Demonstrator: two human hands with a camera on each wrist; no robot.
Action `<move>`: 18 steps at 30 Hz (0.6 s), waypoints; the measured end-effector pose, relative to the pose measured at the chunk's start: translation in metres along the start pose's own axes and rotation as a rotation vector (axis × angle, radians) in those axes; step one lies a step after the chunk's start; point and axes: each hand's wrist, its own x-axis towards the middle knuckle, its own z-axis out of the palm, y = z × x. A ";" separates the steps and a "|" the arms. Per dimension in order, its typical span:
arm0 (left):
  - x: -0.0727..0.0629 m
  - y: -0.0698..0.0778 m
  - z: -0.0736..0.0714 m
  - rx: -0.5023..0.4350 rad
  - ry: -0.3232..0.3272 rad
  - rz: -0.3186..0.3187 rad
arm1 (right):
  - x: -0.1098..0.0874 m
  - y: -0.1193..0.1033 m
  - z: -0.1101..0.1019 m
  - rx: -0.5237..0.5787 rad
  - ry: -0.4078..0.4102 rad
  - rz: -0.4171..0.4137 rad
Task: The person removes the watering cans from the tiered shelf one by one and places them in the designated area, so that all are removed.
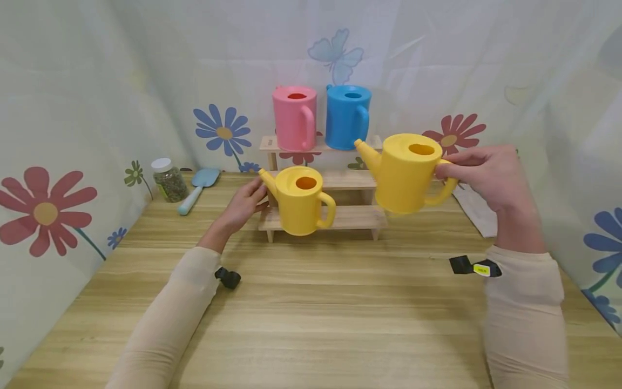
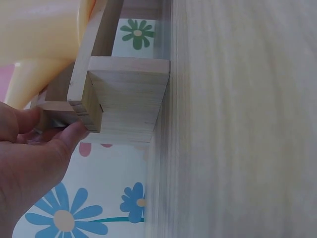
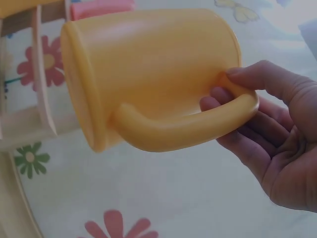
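Note:
My right hand (image 1: 498, 175) grips a yellow watering can (image 1: 407, 175) by the top of its handle, thumb and fingers curled round it. The can hangs in the air to the right of a wooden tiered stand (image 1: 350, 217), its spout pointing left. At the stand's left end, my left hand (image 1: 243, 204) pinches the end of a shelf between thumb and fingers, as the left wrist view shows. A second yellow watering can (image 1: 298, 208) stands on the low front shelf, spout to the left. On the top shelf are a pink watering can (image 1: 291, 121) and a blue watering can (image 1: 344, 121).
Back left on the wooden table (image 1: 340, 308) are a jar (image 1: 170, 183) with a white lid and a small blue trowel (image 1: 204, 179). A whitish cloth (image 1: 478, 209) lies at the right, partly behind my right hand. Flower-printed curtains surround the table.

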 end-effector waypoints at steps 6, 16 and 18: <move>0.000 0.000 -0.002 0.024 -0.007 0.005 | -0.002 0.012 -0.030 -0.022 0.060 0.098; -0.001 0.001 -0.001 0.020 -0.002 0.010 | 0.013 0.044 -0.028 -0.143 0.099 0.273; 0.000 0.000 -0.001 0.024 -0.003 0.011 | 0.016 0.054 -0.021 -0.172 0.091 0.291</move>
